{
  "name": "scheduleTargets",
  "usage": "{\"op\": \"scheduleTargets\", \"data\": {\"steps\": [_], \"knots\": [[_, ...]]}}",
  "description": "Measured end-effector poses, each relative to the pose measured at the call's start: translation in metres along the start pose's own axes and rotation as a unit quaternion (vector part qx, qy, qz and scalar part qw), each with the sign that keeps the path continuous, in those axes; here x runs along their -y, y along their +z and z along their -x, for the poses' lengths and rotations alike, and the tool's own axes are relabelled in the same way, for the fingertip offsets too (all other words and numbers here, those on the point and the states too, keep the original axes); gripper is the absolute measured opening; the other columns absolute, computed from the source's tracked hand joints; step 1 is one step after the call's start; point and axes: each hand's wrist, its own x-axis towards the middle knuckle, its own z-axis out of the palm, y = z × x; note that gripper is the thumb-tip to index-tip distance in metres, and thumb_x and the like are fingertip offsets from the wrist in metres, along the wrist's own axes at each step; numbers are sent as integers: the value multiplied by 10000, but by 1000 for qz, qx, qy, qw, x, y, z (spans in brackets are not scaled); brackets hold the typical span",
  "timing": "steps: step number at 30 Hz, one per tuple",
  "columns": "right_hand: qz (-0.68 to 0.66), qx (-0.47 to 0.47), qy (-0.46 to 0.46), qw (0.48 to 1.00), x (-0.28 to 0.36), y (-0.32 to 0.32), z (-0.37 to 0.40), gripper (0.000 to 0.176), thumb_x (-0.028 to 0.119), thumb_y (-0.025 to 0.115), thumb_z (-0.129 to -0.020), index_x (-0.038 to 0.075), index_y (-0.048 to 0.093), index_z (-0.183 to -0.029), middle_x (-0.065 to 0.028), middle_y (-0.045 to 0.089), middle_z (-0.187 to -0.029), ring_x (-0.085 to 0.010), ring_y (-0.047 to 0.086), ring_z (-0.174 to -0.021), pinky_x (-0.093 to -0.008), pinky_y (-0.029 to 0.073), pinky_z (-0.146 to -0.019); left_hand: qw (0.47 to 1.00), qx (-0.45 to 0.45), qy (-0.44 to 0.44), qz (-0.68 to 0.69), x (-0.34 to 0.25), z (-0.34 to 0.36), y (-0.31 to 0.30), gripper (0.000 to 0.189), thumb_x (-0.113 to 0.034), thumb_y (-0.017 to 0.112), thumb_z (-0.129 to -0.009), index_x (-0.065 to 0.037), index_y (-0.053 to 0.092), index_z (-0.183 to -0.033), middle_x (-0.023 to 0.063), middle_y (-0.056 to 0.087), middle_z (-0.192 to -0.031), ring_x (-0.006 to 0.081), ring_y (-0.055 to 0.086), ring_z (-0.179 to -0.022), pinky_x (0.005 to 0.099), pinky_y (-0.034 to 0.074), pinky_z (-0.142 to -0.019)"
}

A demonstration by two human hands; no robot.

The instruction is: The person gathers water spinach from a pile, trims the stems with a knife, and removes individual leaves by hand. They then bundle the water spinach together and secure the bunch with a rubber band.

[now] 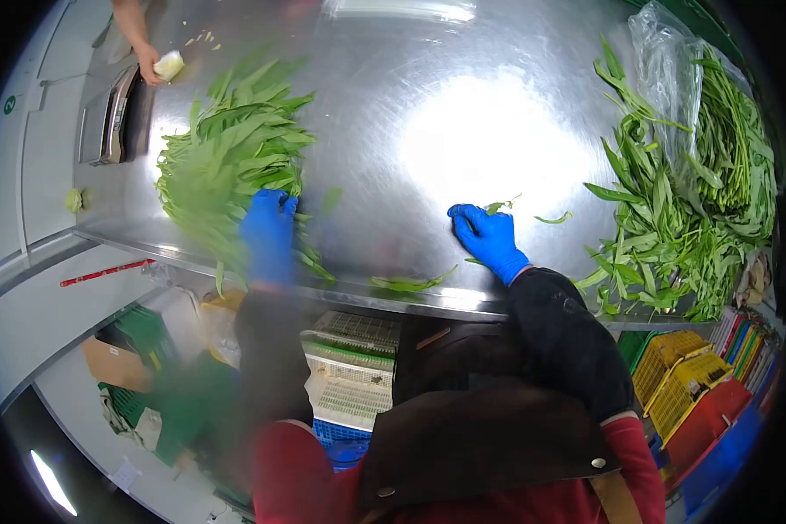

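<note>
My left hand (269,234), in a blue glove, is at the near right edge of a large pile of long-leaved greens (236,140). Its fingers are closed on leaves there, though a blur covers part of the hand. To the right, my right hand (487,241), also blue-gloved, rests low over the steel table (367,157) with its fingers curled in. A small leaf scrap (500,207) lies at its knuckles; whatever its fingers hold is hidden. Another thin leaf (554,218) lies just right of it, and a longer loose leaf (415,282) is by the front edge.
More greens (655,218) are heaped at the right end, beside a clear plastic bag (664,70). At the upper left, another person's hand (149,65) holds a pale piece (168,66) near a metal box (116,118). Yellow crates (677,380) stand below right.
</note>
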Motion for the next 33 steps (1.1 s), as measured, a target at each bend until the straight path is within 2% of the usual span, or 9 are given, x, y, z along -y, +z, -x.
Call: {"op": "scheduleTargets", "data": {"steps": [6,8,10,11,12,13,15,25,33], "knots": [[-35,-1,5,999,-9,7,4,110,219,587,-811,185,623,-909,-64,615,-652,-239,603,-515,-349,474,-471,992,84,-68,-70,-8,1,6,229,-240,701,-695,-87,663,-861,98,639,-880,306,610,-798,394,480,-681],[-15,-3,-7,1000,-4,6,3,129,233,560,-826,188,621,-930,-59,625,-675,-242,610,-536,-353,480,-483,984,118,69,-113,-18,2,-16,242,-238,578,-809,-30,619,-927,169,606,-940,318,586,-857,444,453,-743],[-55,-15,-7,998,-13,22,8,170,244,534,-847,179,626,-975,-67,636,-709,-252,610,-574,-331,493,-519,983,148,-105,22,18,2,7,275,-192,503,-853,4,610,-1012,172,607,-1013,336,554,-916,451,428,-784],[-100,40,21,994,-22,31,12,182,237,530,-851,166,625,-989,-77,629,-699,-260,584,-553,-328,493,-534,994,91,-35,47,15,7,2,275,-177,470,-883,21,598,-1024,184,603,-1009,343,558,-905,447,425,-806],[-211,123,158,957,-10,13,7,154,236,524,-857,166,623,-951,-95,603,-664,-265,534,-510,-341,470,-509,974,149,-115,123,-29,-6,-32,275,-171,464,-904,36,587,-1036,201,596,-1019,343,564,-904,432,429,-820],[-8,-24,-23,999,-19,29,9,93,226,527,-838,170,598,-860,-106,562,-613,-285,520,-485,-379,438,-471,976,96,-128,150,0,-2,-2,283,-165,476,-898,39,579,-1065,201,603,-1027,313,572,-902,395,445,-800],[-134,-116,-57,983,-29,22,5,78,227,559,-769,156,527,-759,-93,520,-566,-316,525,-479,-426,410,-448,962,97,-171,188,11,-8,19,342,-168,489,-886,52,552,-1140,202,616,-1051,263,589,-902,338,468,-783],[-64,-96,-42,992,-24,20,11,135,257,562,-766,124,573,-746,-109,563,-588,-320,550,-501,-427,434,-468,988,89,-116,45,19,-3,10,400,-263,444,-926,30,526,-1186,175,609,-1093,285,599,-933,352,458,-817],[-510,-43,144,847,-19,-50,50,184,149,539,-852,105,622,-1010,-18,575,-668,-93,533,-532,-249,480,-520,992,80,-94,-20,25,10,0,378,-255,461,-927,32,565,-1151,164,585,-1166,288,577,-1018,354,437,-877]]}}
